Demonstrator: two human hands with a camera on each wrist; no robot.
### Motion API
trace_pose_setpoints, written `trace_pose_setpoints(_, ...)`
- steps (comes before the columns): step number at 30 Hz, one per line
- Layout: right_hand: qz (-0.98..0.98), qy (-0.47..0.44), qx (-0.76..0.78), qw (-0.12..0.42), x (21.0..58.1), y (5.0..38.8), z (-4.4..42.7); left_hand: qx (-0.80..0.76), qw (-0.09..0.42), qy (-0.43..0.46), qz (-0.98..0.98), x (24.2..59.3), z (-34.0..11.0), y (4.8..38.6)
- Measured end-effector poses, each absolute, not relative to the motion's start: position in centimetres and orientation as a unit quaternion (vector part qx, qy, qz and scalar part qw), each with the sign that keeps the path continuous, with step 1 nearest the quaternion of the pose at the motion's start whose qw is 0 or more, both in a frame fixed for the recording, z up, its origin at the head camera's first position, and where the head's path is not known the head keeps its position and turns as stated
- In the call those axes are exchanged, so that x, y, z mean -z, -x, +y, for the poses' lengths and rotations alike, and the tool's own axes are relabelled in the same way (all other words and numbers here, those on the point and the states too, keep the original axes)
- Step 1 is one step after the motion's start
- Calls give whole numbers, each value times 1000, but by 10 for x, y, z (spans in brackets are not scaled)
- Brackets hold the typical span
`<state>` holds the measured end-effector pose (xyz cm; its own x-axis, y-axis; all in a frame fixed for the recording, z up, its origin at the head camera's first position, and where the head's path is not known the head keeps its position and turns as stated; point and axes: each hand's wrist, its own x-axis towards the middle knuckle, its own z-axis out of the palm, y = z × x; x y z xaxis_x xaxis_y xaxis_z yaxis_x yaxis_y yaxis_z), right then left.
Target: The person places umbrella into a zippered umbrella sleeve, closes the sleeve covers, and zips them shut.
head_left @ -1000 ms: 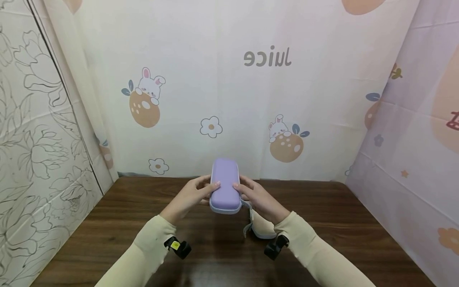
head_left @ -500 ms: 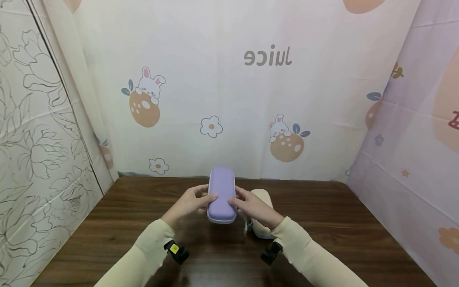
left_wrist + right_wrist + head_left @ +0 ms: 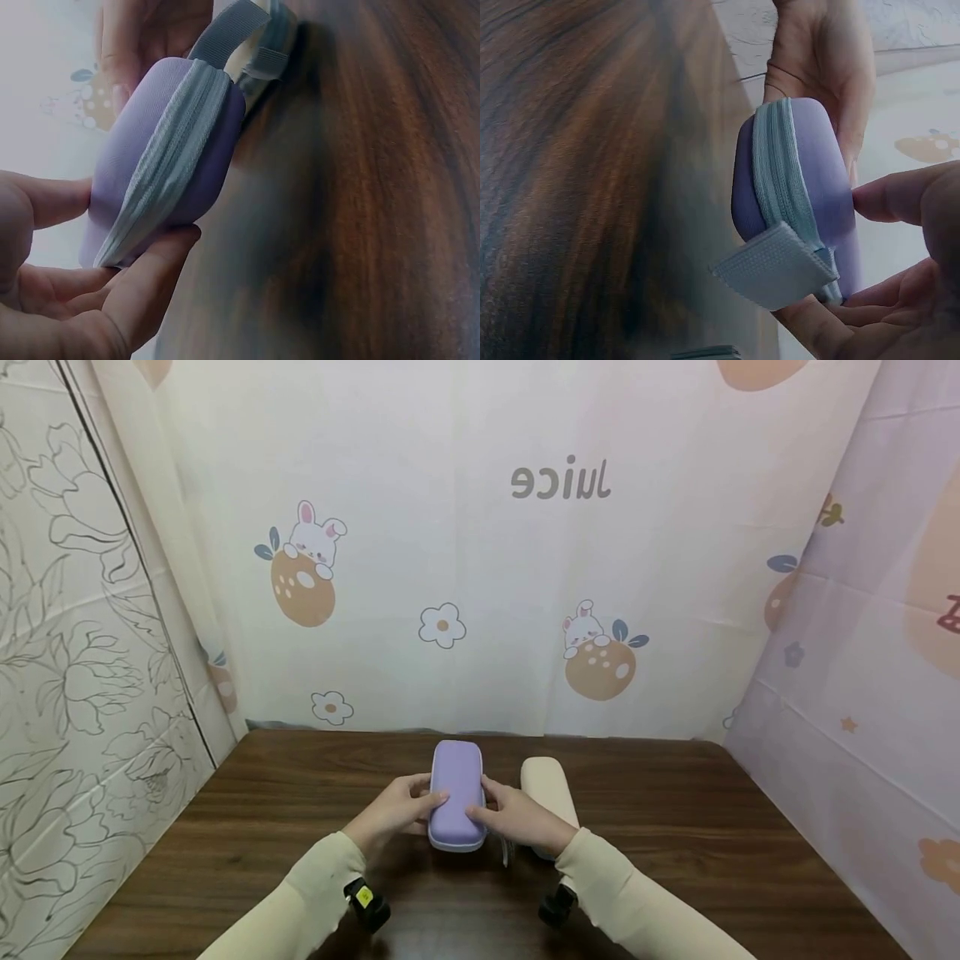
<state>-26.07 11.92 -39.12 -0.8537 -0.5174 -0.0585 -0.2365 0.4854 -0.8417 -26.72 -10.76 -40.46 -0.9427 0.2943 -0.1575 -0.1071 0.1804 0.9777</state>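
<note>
Both hands hold a purple zippered case [image 3: 457, 793], oblong with rounded corners and a light grey zip band. My left hand [image 3: 395, 810] grips its left side, thumb on the top face and fingers beneath. The right hand [image 3: 517, 814] grips the opposite side the same way. In the wrist views the zip looks shut, and the case appears held just over the table. A grey strap loop [image 3: 776, 266] sticks out from the right side of the case. Beside the right hand lies a cream case [image 3: 547, 781], partly hidden by that hand and its wrist.
The dark wooden table [image 3: 300, 793] runs back to a printed curtain [image 3: 480, 560]. Side curtains stand at left and right. Black wrist cameras [image 3: 367, 906] hang under both sleeves.
Both hands have lowered the purple case toward the table and shifted it slightly left. More of the cream case now shows beyond the right hand.
</note>
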Motion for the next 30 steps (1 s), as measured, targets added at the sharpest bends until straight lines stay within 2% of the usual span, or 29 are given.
trace_pose_setpoints(15,887,209,385,145,404,266,111,-638,181,-68,745,426,-110,271)
trace_pose_setpoints(24,891,204,377,150,406,267,112,-617,144,-50,772,430,-104,274)
trace_pose_setpoints(30,897,208,364,141,407,268,113,-607,143,-50,780,430,-102,275)
